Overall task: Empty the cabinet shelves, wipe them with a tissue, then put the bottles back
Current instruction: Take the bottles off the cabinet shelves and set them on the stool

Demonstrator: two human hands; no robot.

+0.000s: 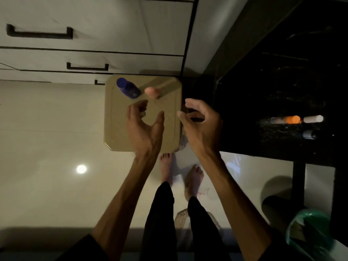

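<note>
A blue bottle point(128, 88) and a pink bottle point(152, 92) stand at the far side of a beige stool point(116, 117). My left hand point(144, 125) hovers over the stool with loosely curved fingers, holding nothing. My right hand point(202, 125) is beside it at the stool's right edge, fingers also relaxed and empty. On the dark shelf point(282, 91) to the right lie an orange-and-white bottle point(291, 119), a white bottle point(313, 118) and a small dark bottle point(309, 134).
White drawers with dark handles point(39, 32) run along the top left. My bare feet point(180, 172) stand on the pale floor just behind the stool. A bin with a green bag point(308, 228) sits at the lower right beside a dark post point(298, 181).
</note>
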